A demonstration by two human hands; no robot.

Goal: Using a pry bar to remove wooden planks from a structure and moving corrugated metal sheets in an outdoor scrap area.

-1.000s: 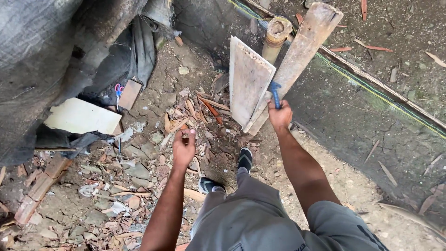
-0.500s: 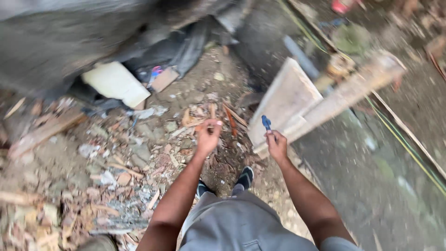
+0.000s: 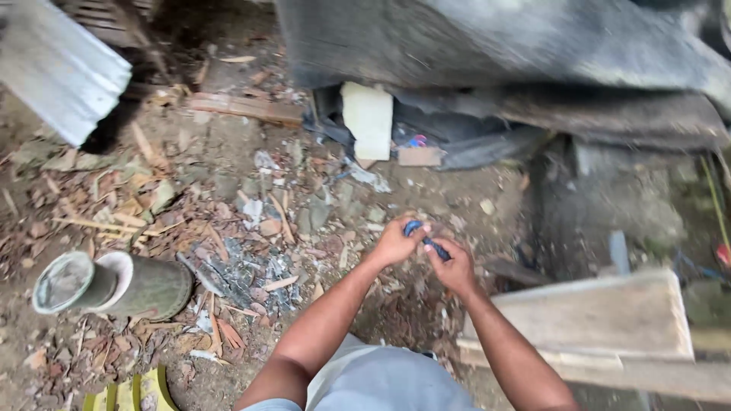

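Both my hands meet in front of me above the littered dirt. My right hand (image 3: 454, 268) grips the blue-handled tool (image 3: 426, 240) by its handle. My left hand (image 3: 396, 243) closes on the tool's upper end, fingers wrapped over it. The tool's head is hidden under my fingers. A pale wooden board (image 3: 594, 316) lies just right of my right forearm, resting on another plank.
A dark plastic sheet (image 3: 502, 46) covers a mound at the top, with a cream block (image 3: 368, 118) and small wood piece (image 3: 420, 156) under its edge. A lying cylinder (image 3: 114, 285) is at left, corrugated sheet (image 3: 61, 72) top left. Wood scraps and stones litter the ground.
The view has swung left, so the boards now sit at lower right. My left hand has come across to the blue-handled tool, joining my right hand on it.
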